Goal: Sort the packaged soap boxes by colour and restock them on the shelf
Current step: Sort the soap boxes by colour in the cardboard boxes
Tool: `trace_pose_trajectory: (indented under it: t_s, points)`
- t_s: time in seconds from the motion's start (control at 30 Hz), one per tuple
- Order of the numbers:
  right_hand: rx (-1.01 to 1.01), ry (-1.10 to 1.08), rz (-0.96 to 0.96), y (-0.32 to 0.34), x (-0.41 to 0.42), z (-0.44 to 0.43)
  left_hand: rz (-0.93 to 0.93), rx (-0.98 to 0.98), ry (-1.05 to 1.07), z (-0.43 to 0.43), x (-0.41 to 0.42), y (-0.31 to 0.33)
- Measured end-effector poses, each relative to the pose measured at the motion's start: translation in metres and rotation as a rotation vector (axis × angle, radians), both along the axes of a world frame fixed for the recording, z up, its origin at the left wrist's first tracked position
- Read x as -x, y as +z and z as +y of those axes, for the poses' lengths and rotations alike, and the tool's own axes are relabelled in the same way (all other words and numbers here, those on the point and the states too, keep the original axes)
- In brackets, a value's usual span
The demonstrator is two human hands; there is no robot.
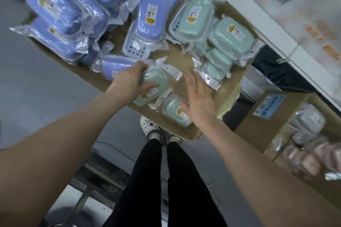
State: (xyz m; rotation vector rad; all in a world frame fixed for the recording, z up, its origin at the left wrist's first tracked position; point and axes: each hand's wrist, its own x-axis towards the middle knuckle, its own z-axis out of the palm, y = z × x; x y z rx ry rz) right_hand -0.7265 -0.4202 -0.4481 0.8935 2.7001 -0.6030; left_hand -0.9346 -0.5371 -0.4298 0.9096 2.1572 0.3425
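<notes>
Left hand (129, 83) gripped green soap box (158, 77) near cardboard's (180, 57) front edge, fingers curled round it. Right hand (199, 97) hovered flat, fingers spread wide, over second green box (173, 108). Best moved right to green pile (227, 37) — away from blue pile (55, 5) — label up.

Hands: bare, both the left hand (132, 83) and the right hand (199, 101); the wrists are bare too.
Arms: the left arm (64, 134) and the right arm (258, 153) are uncovered along all of their visible length.
Trousers (147, 180): black, plain and narrow-cut, reaching down to the ankles.
Left shoe (148, 124): white clog with a rounded toe dotted with vent holes, a small dark square charm on top and a grey band near the ankle.
Right shoe (174, 139): mostly hidden; only a grey-and-white edge shows at the trouser hem.
</notes>
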Motion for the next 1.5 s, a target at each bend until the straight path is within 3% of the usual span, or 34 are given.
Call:
trace_pose_trajectory:
  t_s: [0.13,0.23,0.43,0.63,0.7,0.83,0.9,1.0,1.07,1.27,1.5]
  points:
    - [-0.064,0.217,0.06,0.019,0.008,0.019,-0.048,-0.056,-0.156,0.025,-0.026,0.009]
    - [-0.036,0.338,0.08,0.018,-0.004,0.029,-0.12,-0.061,-0.094,0.044,-0.038,0.014]
    - [-0.069,0.311,0.028,0.017,-0.017,0.042,-0.262,-0.069,-0.013,0.07,-0.044,0.008]
    - [-0.205,-0.02,-0.216,0.006,-0.012,0.058,0.337,-0.282,-0.265,0.09,0.026,-0.012]
    - [-0.154,-0.032,-0.422,-0.001,-0.004,0.055,0.478,-0.2,-0.417,0.099,0.066,-0.016]
    - [-0.089,-0.106,-0.717,-0.008,0.026,0.045,0.562,0.027,-0.722,0.12,0.121,-0.018]
    - [-0.133,-0.144,-0.627,-0.002,0.05,0.045,0.618,0.086,-0.841,0.127,0.133,-0.022]
    - [-0.281,-0.252,-0.174,0.007,0.098,0.057,0.61,0.083,-0.885,0.133,0.141,-0.033]
    - [-0.386,-0.329,-0.017,0.007,0.135,0.079,0.597,0.066,-0.884,0.135,0.145,-0.036]
    - [-0.222,-0.463,-0.357,-0.005,0.204,0.129,0.579,0.07,-0.928,0.138,0.153,-0.037]
    - [-0.224,-0.47,-0.053,0.017,0.159,0.048,0.518,0.031,-0.911,0.137,0.156,-0.024]
